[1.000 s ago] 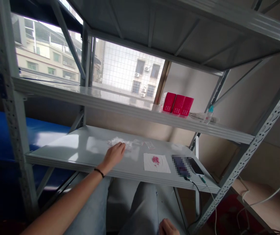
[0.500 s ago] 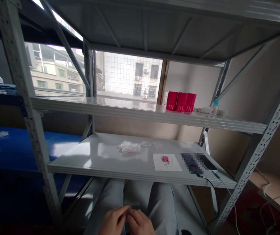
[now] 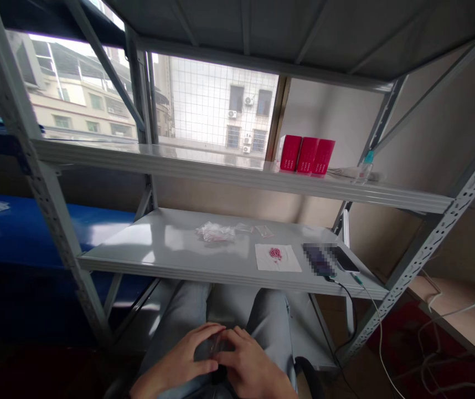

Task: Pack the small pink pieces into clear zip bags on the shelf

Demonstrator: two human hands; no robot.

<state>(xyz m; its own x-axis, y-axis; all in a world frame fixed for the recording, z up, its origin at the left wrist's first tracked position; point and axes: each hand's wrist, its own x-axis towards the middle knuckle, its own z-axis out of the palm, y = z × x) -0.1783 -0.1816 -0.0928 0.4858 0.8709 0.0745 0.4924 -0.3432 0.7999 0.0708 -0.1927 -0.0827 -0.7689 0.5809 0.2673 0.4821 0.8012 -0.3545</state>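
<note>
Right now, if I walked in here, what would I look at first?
The three red boxes would catch your eye first, standing in a row on the upper metal shelf. Next comes the little pink heap on a white paper square, on the lower shelf. Below it, the left hand and right hand meet above the light jeans.

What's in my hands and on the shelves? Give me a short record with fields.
Left hand: over the lap, holding a small clear item
Right hand: over the lap, on the same clear item
Lower shelf: crumpled plastic bag, pink beads on a white tissue, phone
Upper shelf: three red boxes, small bottle
</note>
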